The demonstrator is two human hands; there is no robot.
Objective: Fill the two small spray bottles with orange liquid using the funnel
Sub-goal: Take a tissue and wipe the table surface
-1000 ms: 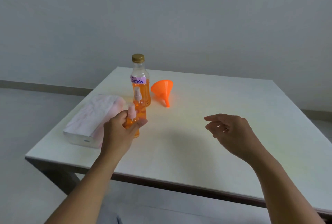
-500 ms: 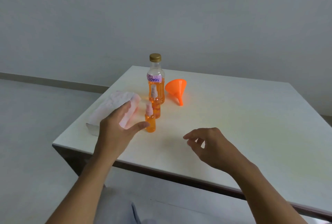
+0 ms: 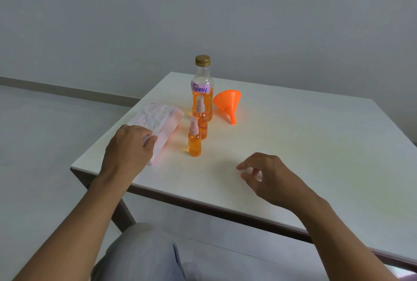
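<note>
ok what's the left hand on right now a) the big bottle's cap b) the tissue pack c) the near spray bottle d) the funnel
B: the left hand holds the near end of the tissue pack with curled fingers, while the near spray bottle stands untouched beside it.

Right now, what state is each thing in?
Large bottle: upright, capped, part full.
Near spray bottle: upright, sprayer on, orange-filled.
Far spray bottle: upright, sprayer on, orange-filled.
Funnel: on its side, untouched.
Tissue pack: lying flat, near end pinched.
Left hand: pinches the pack.
Right hand: loosely curled, empty.
</note>
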